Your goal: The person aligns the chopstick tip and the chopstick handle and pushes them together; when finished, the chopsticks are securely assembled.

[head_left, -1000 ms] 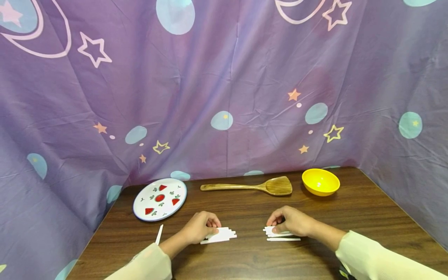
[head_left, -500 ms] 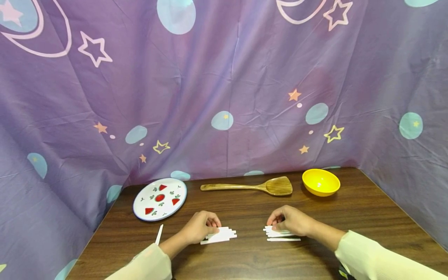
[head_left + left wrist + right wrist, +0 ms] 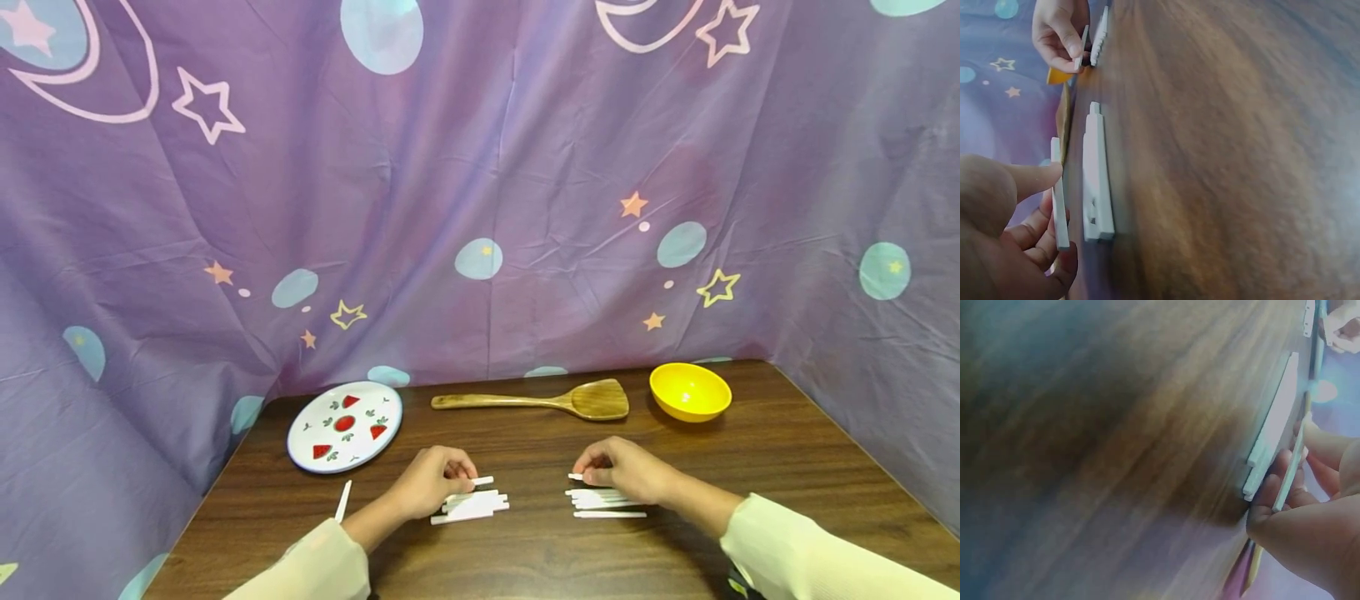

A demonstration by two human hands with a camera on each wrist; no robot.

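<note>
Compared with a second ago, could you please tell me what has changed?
The left hand has lifted a white stick up off the left row; the right hand has lifted another stick up off the right row. The other sticks, plate, wooden spatula and yellow bowl stayed put.

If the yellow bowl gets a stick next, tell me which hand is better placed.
Right, most likely: the right hand pinches a white stick and is nearer the yellow bowl. The left hand pinches another stick but is farther from that bowl.

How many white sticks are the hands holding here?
2: one white stick in the left hand, another white stick in the right hand. Both are partly covered but distinct.
</note>
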